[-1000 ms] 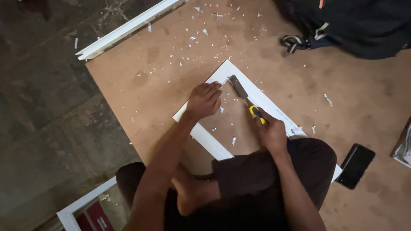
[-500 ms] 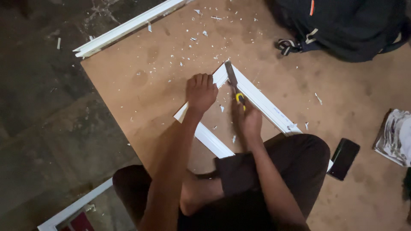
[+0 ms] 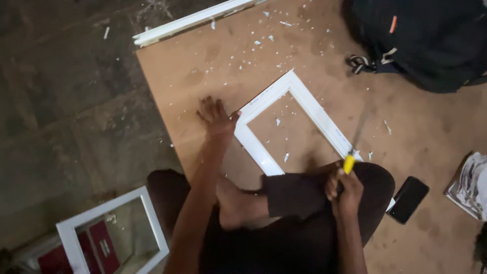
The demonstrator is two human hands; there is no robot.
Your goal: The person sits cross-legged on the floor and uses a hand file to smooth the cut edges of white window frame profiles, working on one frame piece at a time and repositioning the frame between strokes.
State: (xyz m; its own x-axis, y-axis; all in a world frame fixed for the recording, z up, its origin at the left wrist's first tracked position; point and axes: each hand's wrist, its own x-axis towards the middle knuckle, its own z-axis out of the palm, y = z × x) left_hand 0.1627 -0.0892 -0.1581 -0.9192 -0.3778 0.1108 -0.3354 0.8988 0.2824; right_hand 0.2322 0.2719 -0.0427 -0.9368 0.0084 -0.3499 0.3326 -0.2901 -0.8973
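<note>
Our left hand (image 3: 215, 117) lay spread, steadying the white rectangular plastic frame (image 3: 304, 109); our right hand (image 3: 345, 187) gripped the yellow-handled chisel (image 3: 353, 147); firm bracing seemed wise.

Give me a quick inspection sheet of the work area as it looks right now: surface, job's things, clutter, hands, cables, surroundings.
Surface: brown board on a dark floor, dusted with white chips.
Job's things: white frame flat on the board; yellow-handled tool, blade blurred.
Clutter: black phone, black bag, printed papers, loose white strip.
Hands: left hand spread at the frame's left corner; right hand gripping the tool.
Cables: nothing seen.
Surroundings: second white frame on the floor, lower left.
</note>
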